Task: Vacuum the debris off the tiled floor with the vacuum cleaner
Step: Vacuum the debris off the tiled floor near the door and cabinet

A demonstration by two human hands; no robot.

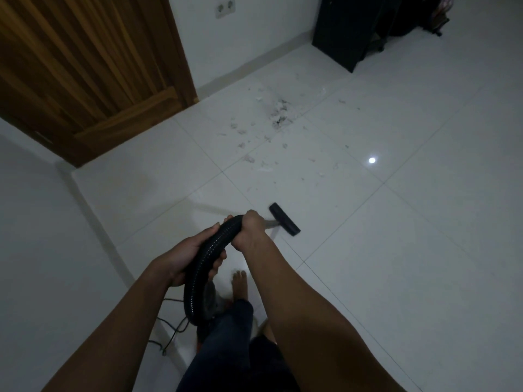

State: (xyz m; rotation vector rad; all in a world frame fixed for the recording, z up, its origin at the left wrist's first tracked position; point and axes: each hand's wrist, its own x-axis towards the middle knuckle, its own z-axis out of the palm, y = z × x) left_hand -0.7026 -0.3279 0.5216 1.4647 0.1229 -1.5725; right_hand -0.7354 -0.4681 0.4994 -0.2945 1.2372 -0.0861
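Observation:
A black ribbed vacuum hose curves up from the vacuum body behind my leg. My left hand grips the hose from the left side. My right hand is closed over the hose's front end, where a short metal tube runs to the black floor nozzle. The nozzle rests on the white tiled floor, apart from the debris. Grey and white debris is scattered over the tiles farther ahead, with a dark clump near the wall.
A wooden door stands at the left. A black cabinet sits at the far right wall. A thin black power cord trails by the left wall. My bare foot and trouser leg are just behind the hose.

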